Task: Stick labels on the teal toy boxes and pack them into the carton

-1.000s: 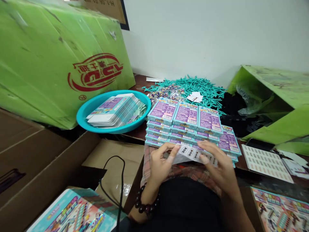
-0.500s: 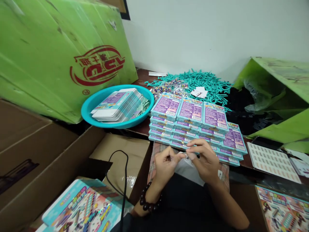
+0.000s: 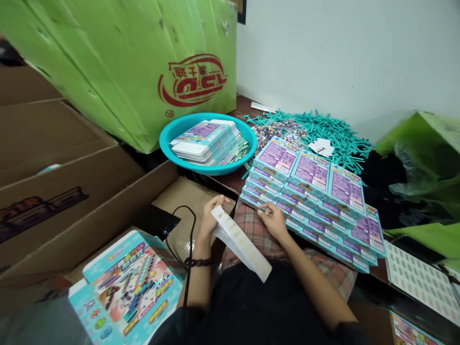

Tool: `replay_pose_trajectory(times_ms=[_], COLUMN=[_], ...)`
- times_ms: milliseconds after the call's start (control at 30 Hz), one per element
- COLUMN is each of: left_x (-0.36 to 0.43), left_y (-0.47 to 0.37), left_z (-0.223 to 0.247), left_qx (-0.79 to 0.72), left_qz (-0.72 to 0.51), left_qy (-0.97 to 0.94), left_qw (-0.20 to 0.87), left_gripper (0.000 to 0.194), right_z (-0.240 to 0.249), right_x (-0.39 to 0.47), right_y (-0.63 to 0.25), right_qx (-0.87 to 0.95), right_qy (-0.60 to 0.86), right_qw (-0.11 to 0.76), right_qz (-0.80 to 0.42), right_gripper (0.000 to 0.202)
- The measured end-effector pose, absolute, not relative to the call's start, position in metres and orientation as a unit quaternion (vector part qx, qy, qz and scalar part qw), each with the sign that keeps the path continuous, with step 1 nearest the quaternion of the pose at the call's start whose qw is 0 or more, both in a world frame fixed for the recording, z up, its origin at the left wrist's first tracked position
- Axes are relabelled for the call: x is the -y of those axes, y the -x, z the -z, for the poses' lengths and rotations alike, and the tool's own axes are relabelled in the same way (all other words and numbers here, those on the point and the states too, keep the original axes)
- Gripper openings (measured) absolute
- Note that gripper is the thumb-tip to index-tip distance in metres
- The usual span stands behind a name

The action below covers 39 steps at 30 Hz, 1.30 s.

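Note:
My left hand [image 3: 212, 213] grips one end of a strip of small yellowish stickers [image 3: 244, 244] on white backing, which hangs down toward my lap. To the right, my right hand [image 3: 273, 221] is closed in a pinch at the near edge of the stacked boxes [image 3: 309, 191]; whatever its fingertips hold, if anything, is too small to make out. Those boxes are turquoise and purple, several layers high, with small clear-gold seals along their sides. A larger flat illustrated box [image 3: 132, 282] lies at my lower left.
A blue basin [image 3: 165, 143] holds flat cartons. Behind the stack lie a heap of turquoise sticks [image 3: 338, 129] and bags of coloured beads [image 3: 278, 132]. A big green box [image 3: 118, 72] stands left, above a brown carton [image 3: 118, 211]. A black cable [image 3: 192, 230] hangs nearby. Sticker sheets [image 3: 420, 278] lie right.
The view has turned left. My hands, together at the sticker sheet before, have separated: the left has moved left with the strip, while the right is now by the boxes' edge.

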<state>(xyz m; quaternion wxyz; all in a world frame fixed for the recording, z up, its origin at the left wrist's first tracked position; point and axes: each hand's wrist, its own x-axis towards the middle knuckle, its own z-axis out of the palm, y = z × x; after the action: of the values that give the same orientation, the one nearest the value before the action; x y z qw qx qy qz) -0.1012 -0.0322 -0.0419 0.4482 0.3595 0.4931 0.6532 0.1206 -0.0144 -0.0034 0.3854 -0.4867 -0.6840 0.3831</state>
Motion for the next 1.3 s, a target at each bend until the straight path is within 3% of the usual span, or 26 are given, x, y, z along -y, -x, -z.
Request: replay_pose_trajectory(times_ms=[233,367,700,867,967,1167,1300], left_x=[0.01,0.0,-0.004,-0.009,-0.01,-0.005,0.005], left_y=[0.078,0.07,0.062,0.058,0.058,0.058,0.06], left_z=[0.076,0.078,0.07,0.079,0.081,0.075,0.063], left_qx=[-0.443,-0.416,-0.394,-0.389,-0.388,-0.404,-0.433], left_qz=[-0.593,-0.58,-0.59,-0.592,-0.591,-0.599,-0.632], left_qy=[-0.413,-0.433,-0.426,-0.426,-0.428,-0.423,-0.415], left_qw=[0.53,0.551,0.562,0.563,0.563,0.547,0.49], left_gripper=[0.058,0.053,0.056,0.057,0.058,0.055,0.048], right_z=[0.032,0.032,0.034,0.033,0.031,0.03,0.033], right_x=[0.006,0.009,0.023,0.021,0.02,0.018,0.018], right_y=[-0.101,-0.103,-0.116,-0.114,-0.11,-0.114,-0.121], right_qx=[0.775,0.787,0.815,0.821,0.799,0.752,0.693], right_qy=[0.516,0.532,0.491,0.532,0.563,0.549,0.531], right_qw=[0.289,0.257,0.278,0.165,0.154,0.254,0.279], right_qz=[-0.223,-0.179,-0.132,-0.129,-0.145,-0.263,-0.4], right_gripper=[0.031,0.04,0.047,0.051,0.052,0.052,0.056])
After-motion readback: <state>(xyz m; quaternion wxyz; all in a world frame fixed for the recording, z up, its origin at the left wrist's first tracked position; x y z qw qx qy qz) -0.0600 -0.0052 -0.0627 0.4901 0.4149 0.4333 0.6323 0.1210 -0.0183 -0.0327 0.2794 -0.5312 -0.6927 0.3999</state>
